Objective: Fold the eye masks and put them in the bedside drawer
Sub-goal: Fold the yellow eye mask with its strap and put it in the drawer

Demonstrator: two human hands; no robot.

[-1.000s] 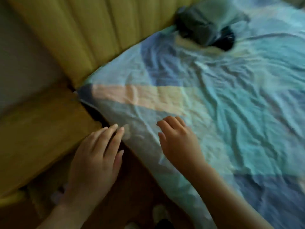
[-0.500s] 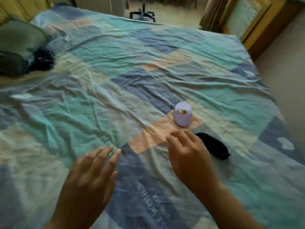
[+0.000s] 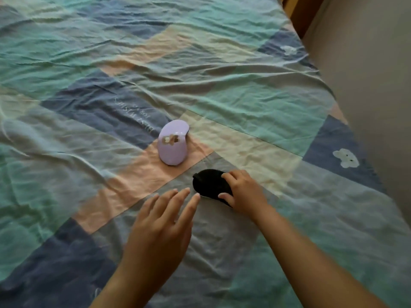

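A folded lilac eye mask [image 3: 173, 144] with a small flower print lies on the patchwork bedspread [image 3: 233, 90]. Just to its right and nearer to me lies a black eye mask [image 3: 208, 182], folded over. My right hand [image 3: 243, 192] rests on the black mask's right half, fingers and thumb curled around its edges. My left hand [image 3: 163, 223] hovers flat with fingers spread, its fingertips a short way left of the black mask, holding nothing. The bedside drawer is out of view.
The rumpled bedspread fills most of the view. Its right edge drops off to a grey floor [image 3: 367, 74]. A strip of wooden furniture [image 3: 295, 12] shows at the top right.
The view swung from the headboard and bedside table across the bed to the two masks. My right hand reached forward and closed on the black mask; my left hand followed beside it.
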